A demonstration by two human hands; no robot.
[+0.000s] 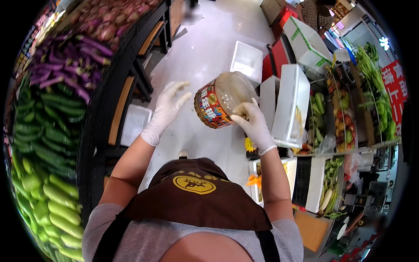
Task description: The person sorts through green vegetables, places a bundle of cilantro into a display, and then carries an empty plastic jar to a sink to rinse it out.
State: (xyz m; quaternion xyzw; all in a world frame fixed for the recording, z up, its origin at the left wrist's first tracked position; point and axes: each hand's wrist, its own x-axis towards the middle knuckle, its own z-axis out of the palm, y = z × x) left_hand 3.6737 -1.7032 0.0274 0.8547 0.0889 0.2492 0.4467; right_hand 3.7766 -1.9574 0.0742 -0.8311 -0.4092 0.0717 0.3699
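Observation:
In the middle of the view, a clear plastic tub [226,95] with a colourful printed label hangs tilted above the floor. Some brown contents show at its left end, while the rest looks mostly see-through. My right hand [253,122], in a white glove, grips the tub at its right side. To the left of the tub is my left hand [170,106], gloved in white too. Its thumb and fingers are spread, apart from the tub, with nothing between them.
On the left, a black-framed rack [111,75] carries red onions [111,23], long eggplants [72,62], and green peppers [55,111]. White foam boxes [289,104] and vegetable crates line the right. An open foam box [247,60] stands on the pale floor [209,49]. A person [316,16] is at the upper right.

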